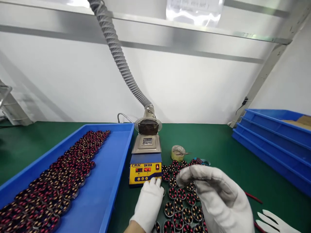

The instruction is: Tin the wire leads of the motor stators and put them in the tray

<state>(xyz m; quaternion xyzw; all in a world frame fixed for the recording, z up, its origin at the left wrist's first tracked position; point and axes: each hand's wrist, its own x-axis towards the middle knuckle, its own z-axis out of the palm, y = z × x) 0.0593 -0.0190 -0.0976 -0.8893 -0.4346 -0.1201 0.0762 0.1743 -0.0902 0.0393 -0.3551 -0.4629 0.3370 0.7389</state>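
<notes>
My left hand (149, 204), in a white glove, is at the front edge of the yellow and blue CM 550 heating unit (145, 171). Its fingers are bunched and pointing down, beside the rim of a small round part; what they hold is hidden. My right hand (218, 197), in a greyed white glove, hovers over the right side of the round parts (178, 204). Its fingers are curled in; anything between the fingertips is too hidden to name. These ring-shaped parts have red or copper-coloured windings and stand in loose rows on the green table (201, 139).
A long blue tray (102, 181) at left holds many similar parts (60, 174). A grey duct (121, 61) ends behind the unit. A yellowish round container (178, 152), stacked blue trays (274, 145), a white glove (277, 223) and a red-handled tool (254, 197) are rightward.
</notes>
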